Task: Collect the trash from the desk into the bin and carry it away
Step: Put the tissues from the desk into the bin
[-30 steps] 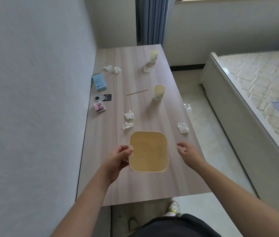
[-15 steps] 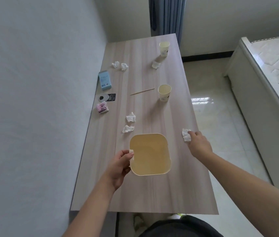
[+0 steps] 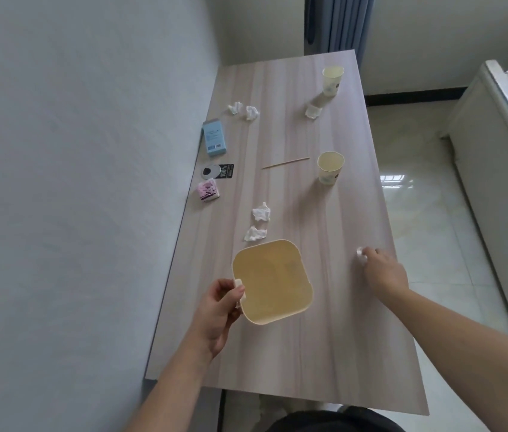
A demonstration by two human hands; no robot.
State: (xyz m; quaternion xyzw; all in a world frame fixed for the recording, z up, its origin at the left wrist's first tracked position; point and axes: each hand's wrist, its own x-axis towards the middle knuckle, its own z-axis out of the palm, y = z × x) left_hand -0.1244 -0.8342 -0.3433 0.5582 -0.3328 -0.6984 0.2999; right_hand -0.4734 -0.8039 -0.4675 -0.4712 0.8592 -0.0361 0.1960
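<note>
A yellow square bin [image 3: 273, 280] stands on the wooden desk [image 3: 324, 338], tilted a little. My left hand [image 3: 220, 307] grips its left rim. My right hand [image 3: 383, 271] is closed on a crumpled white tissue [image 3: 361, 254] near the desk's right edge. Two crumpled tissues [image 3: 261, 212] [image 3: 255, 233] lie just beyond the bin. Further back are a paper cup [image 3: 330, 168], a wooden stick [image 3: 285, 163], another cup [image 3: 332, 80], a tissue wad [image 3: 313, 111] beside it, and two more wads [image 3: 235, 107] [image 3: 251, 112].
Along the wall side lie a blue box [image 3: 214, 141], a black card [image 3: 218, 171] and a pink packet [image 3: 208, 190]. A wall [image 3: 75, 182] borders the desk on the left. A bed [image 3: 502, 126] stands to the right across tiled floor [image 3: 427, 213].
My right hand reached out to the tissue at the desk's right edge and closed on it. The left hand kept hold of the bin, which tilted slightly. The view shifted forward.
</note>
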